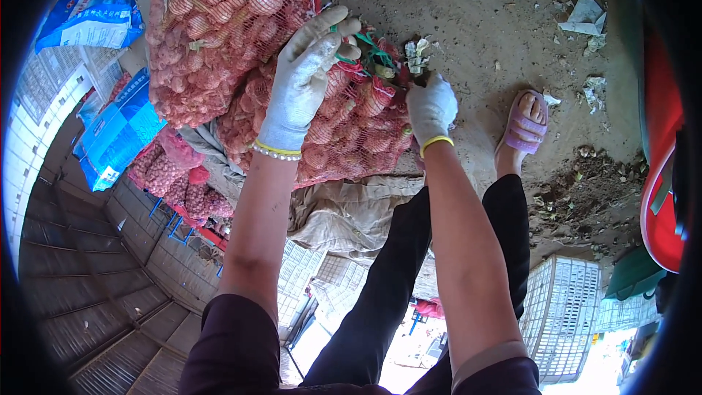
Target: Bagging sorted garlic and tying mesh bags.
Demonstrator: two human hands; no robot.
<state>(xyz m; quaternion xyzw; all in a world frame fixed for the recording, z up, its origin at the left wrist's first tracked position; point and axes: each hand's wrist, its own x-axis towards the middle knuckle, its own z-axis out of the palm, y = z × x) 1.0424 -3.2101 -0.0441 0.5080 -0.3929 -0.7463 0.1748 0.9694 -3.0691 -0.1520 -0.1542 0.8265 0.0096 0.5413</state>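
A red mesh bag [318, 132] full of round, pale bulbs that look like garlic lies in front of me, its gathered mouth [382, 73] toward the right. My left hand [306, 73], in a white glove, is raised over the bag with fingers bent round a thin green cord [338, 38]. More green cord lies at the mouth of the bag. My right hand [431, 108], gloved too, is closed beside that mouth; what its fingers hold is hidden. A second full mesh bag [208, 36] leans against the first on the left.
Blue-and-white sacks [123, 132] and smaller mesh bags [172, 183] stand at the left. Brown cloth [351, 212] lies beside the bag. Papery scraps [585, 14] litter the floor near a foot in a purple sandal [526, 128]. At the right are a red tub [662, 168] and white crates [561, 307].
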